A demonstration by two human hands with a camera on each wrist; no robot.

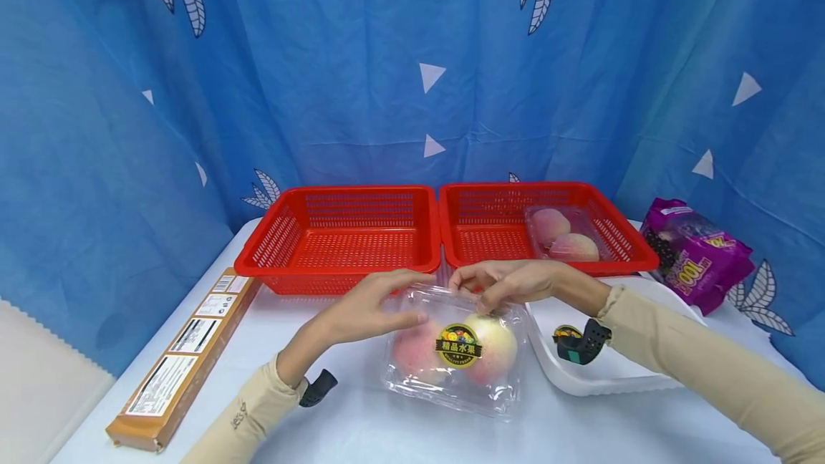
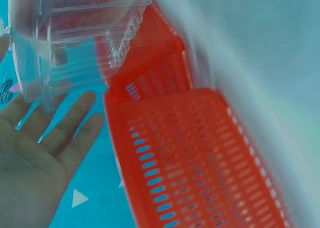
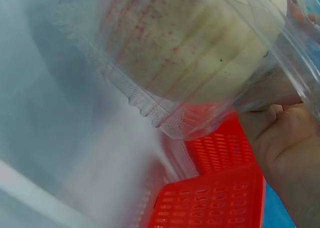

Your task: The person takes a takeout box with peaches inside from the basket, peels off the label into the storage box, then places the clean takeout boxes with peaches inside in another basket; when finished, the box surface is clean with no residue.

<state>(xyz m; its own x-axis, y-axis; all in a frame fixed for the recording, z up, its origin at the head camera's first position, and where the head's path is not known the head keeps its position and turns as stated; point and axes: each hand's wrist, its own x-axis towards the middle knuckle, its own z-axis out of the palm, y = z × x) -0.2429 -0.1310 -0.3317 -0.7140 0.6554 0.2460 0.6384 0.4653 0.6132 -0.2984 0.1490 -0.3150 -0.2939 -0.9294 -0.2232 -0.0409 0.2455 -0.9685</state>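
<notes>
A clear plastic clamshell (image 1: 419,356) with two peaches and a round sticker lies on the white table in front of me. My left hand (image 1: 377,306) reaches its near-left top edge with fingers straight; the left wrist view shows the open palm (image 2: 35,158) beside the clamshell (image 2: 75,32). My right hand (image 1: 503,281) curls its fingers over the far edge of the lid and pinches it. In the right wrist view the clamshell (image 3: 190,52) fills the frame, with the hand (image 3: 285,143) against it.
Two red baskets stand behind: the left one (image 1: 335,192) empty, the right one (image 1: 548,186) holding another peach clamshell (image 1: 563,235). A white tray (image 1: 619,374) lies at the right, a purple bag (image 1: 699,253) beyond it. A long brown box (image 1: 183,356) lies at the left edge.
</notes>
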